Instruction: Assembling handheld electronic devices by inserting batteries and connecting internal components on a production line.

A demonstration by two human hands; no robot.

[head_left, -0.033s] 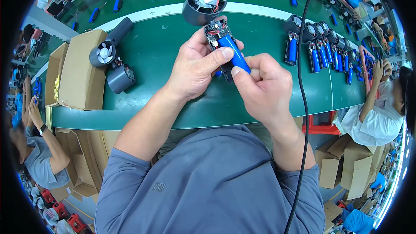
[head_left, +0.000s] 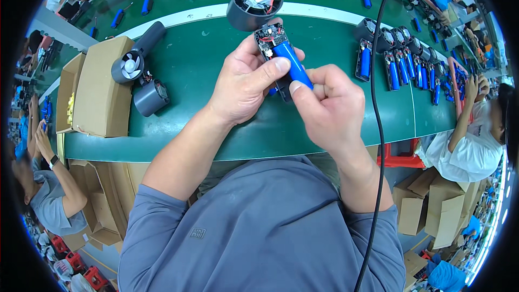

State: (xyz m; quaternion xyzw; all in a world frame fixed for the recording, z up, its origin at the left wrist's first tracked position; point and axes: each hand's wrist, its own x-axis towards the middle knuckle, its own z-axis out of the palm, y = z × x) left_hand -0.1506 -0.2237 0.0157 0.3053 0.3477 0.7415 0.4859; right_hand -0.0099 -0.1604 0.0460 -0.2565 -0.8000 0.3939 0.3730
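- The left hand (head_left: 243,84) is closed around a black handle shell (head_left: 273,48), with the thumb pressing on the blue cylindrical battery (head_left: 292,65) that lies inside the shell.
- The right hand (head_left: 324,108) is closed too; its thumb and fingertips pinch the lower end of the same battery, so the battery lies between the two hands, above the green table (head_left: 200,65).
- At the upper end of the shell a small circuit board (head_left: 268,37) with red wires is visible, free of the fingers.
- Just behind the hands stands a dark round fan housing (head_left: 254,2) with a white part in its middle.
- To the left, on the table, lie a grey fan head with white blades (head_left: 130,65) and a small grey cylinder (head_left: 151,97), near each other.
- Further left is an open brown cardboard box (head_left: 94,86); I cannot tell any label on it.
- To the right, a row of black shells with blue batteries (head_left: 397,65) lies side by side.
- A black cable (head_left: 376,130) hangs down across the right side.
- More brown cartons (head_left: 438,205) stand under the table at the right, near another person in white (head_left: 470,146).
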